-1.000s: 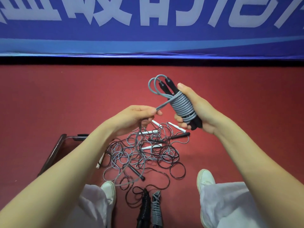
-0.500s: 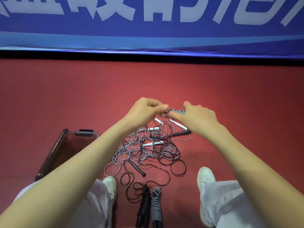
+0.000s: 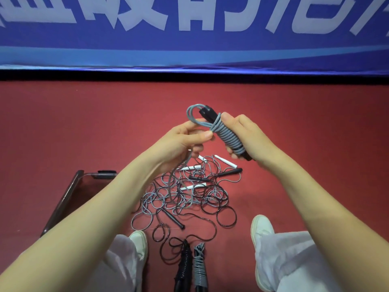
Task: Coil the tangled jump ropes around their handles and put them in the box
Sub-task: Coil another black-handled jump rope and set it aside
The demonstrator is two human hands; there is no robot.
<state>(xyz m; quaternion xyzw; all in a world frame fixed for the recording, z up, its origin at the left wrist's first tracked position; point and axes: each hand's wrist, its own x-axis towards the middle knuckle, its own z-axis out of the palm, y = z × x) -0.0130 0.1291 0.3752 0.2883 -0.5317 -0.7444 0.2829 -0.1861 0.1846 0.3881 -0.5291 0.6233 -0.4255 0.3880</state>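
Two bare hands work above a red floor (image 3: 63,127). The right hand (image 3: 246,138) grips a pair of black jump-rope handles (image 3: 208,113) wound tightly with grey cord (image 3: 228,138), its fingers (image 3: 230,153) curled around the lower end of the bundle and the thumb pressed on the top coils. The bundle tilts, its upper end leaning away to the left. The left hand (image 3: 183,142) sits just beside it, thumb and fingers pressed together on the free stretch of the same grey cord, which loops above the handle tips and also hangs down from the hand toward the floor.

Below the hands lies a tangled heap of thin black and grey ropes (image 3: 189,199) with loose white handles (image 3: 225,161) and black handles (image 3: 229,172) mixed in. Nearer the person, between two white shoes (image 3: 262,226), two coiled bundles lie side by side, one black (image 3: 183,268) and one grey (image 3: 199,268). A dark transparent plastic box (image 3: 63,203) stands on the floor at the left, partly hidden by the left forearm. A blue banner with white lettering (image 3: 189,28) runs along the far edge.
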